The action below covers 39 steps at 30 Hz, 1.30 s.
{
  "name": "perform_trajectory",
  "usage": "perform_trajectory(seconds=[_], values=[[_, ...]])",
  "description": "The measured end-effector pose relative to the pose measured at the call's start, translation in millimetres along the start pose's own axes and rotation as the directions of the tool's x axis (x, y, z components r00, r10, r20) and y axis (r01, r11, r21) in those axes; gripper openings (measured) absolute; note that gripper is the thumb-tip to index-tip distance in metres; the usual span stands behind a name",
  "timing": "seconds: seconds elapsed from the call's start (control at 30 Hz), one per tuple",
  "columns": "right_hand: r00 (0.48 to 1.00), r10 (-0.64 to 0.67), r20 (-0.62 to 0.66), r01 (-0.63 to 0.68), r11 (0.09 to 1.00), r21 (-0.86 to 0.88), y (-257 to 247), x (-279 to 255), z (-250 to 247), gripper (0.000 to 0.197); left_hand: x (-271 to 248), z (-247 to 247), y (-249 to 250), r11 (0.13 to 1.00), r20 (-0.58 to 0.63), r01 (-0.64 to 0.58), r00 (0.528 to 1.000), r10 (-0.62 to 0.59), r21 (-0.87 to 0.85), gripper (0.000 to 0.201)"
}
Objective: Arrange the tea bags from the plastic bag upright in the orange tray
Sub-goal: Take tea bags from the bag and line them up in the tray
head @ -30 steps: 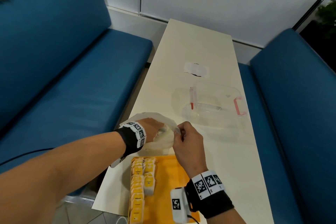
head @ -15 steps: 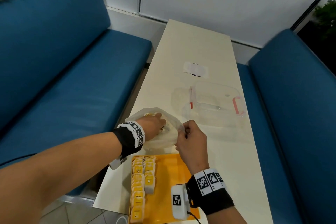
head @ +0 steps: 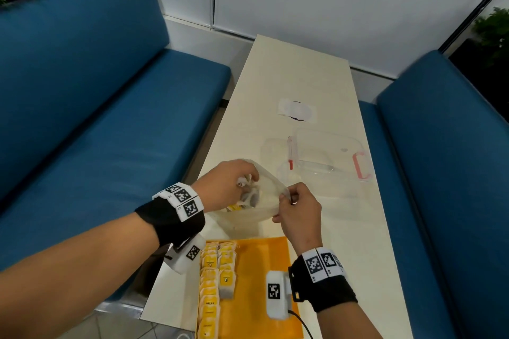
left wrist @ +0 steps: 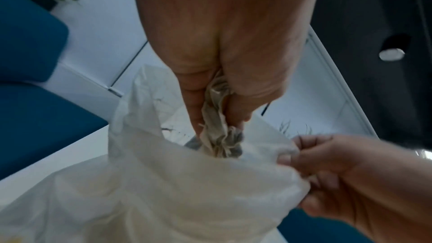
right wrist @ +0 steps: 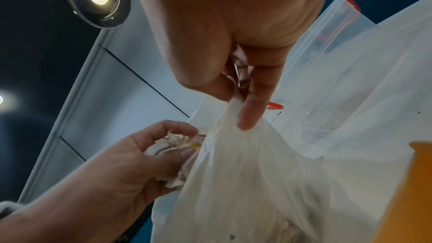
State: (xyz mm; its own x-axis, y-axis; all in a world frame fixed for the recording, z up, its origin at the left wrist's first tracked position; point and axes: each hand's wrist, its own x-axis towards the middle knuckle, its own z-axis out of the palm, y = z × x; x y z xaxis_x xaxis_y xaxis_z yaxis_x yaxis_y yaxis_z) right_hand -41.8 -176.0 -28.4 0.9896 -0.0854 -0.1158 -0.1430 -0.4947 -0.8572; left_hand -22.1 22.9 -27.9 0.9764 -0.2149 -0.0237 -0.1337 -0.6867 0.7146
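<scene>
Left hand (head: 230,183): gripping a crumpled bunch of tea bags (head: 249,191) at the mouth of the plastic bag (head: 265,205), fingers curling round them.
Right hand (head: 298,210): pinching the bag's rim between thumb and fingers, holding the mouth apart.
Head view: both hands are meeting over the counter (head: 300,77), just beyond the orange tray (head: 264,270); rows of yellow tea bags (head: 212,283) are standing along the tray's left side, one bag beside them in a second row.
Head view only: clear lidded container (head: 327,157) with red clasps is sitting farther along the counter, and a white paper scrap (head: 296,111) beyond that; blue benches (head: 96,118) are flanking both sides.
Left wrist view: the bunch is showing as creased paper squeezed between thumb and fingers (left wrist: 194,103), partly sunk behind the bag's white rim; right hand's fingertips (left wrist: 297,154) are nipping that rim.
Right wrist view: yellow tags and loose strings are showing in the left hand's bunch, unseen from the left wrist; one tray corner is showing at the right edge.
Bag contents lower down: too blurred to tell.
</scene>
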Motion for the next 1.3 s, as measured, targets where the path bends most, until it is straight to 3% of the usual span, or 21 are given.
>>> perform_trajectory(seconds=[0.1, 0.2, 0.27, 0.33, 0.43, 0.53, 0.67, 0.83, 0.93, 1.03, 1.17, 1.3], values=[[1.0, 0.008, 0.001, -0.008, 1.0, -0.013, 1, 5, 0, 0.011, -7, -5, -2, 0.978, -0.096, 0.028, 0.994, -0.049, -0.207, 0.023], [1.0, -0.001, 0.009, 0.001, 1.0, 0.009, 2, 7, -2, 0.011, -13, -9, -4, 0.913, -0.106, 0.064, 0.987, -0.117, -0.404, 0.027], [1.0, -0.002, 0.024, 0.002, 1.0, 0.022, 2, 6, -4, 0.008, -20, -10, -4, 0.798, -0.08, 0.103, 0.979, -0.186, -0.594, 0.027], [0.999, 0.003, 0.039, -0.005, 0.999, 0.033, 2, 4, -6, 0.007, -28, -9, -4, 0.63, -0.02, 0.147, 0.968, -0.249, -0.763, 0.027], [0.998, -0.063, 0.006, 0.063, 0.997, -0.048, 2, -3, -12, 0.029, -38, -6, -4, 0.429, 0.047, 0.182, 0.95, -0.308, -0.885, 0.026], [0.978, -0.207, -0.03, 0.207, 0.978, -0.005, -3, -16, -15, 0.034, -42, -4, -1, 0.321, 0.074, 0.192, 0.936, -0.345, -0.928, 0.025], [0.974, -0.226, 0.021, 0.222, 0.966, 0.134, -11, -28, -13, 0.032, -41, -5, 7, 0.277, 0.077, 0.189, 0.926, -0.37, -0.942, 0.025], [0.935, -0.282, 0.214, 0.242, 0.95, 0.195, -16, -35, -7, 0.07, -41, -11, 20, 0.135, 0.105, 0.164, 0.925, -0.365, -0.977, 0.025], [0.913, -0.336, 0.229, 0.294, 0.935, 0.201, -17, -40, 2, 0.079, -43, -11, 27, 0.005, 0.156, 0.169, 0.916, -0.37, -0.986, 0.026], [0.909, -0.377, 0.176, 0.333, 0.913, 0.234, -15, -43, 10, 0.068, -48, -6, 32, -0.063, 0.204, 0.194, 0.909, -0.363, -0.979, 0.026], [0.899, -0.427, 0.097, 0.412, 0.9, 0.146, -14, -45, 13, 0.052, -58, 4, 30, -0.035, 0.227, 0.232, 0.891, -0.393, -0.972, 0.031], [0.884, -0.45, 0.13, 0.445, 0.893, 0.066, -9, -45, 15, 0.041, -68, 13, 26, -0.091, 0.276, 0.263, 0.867, -0.414, -0.961, 0.035]])
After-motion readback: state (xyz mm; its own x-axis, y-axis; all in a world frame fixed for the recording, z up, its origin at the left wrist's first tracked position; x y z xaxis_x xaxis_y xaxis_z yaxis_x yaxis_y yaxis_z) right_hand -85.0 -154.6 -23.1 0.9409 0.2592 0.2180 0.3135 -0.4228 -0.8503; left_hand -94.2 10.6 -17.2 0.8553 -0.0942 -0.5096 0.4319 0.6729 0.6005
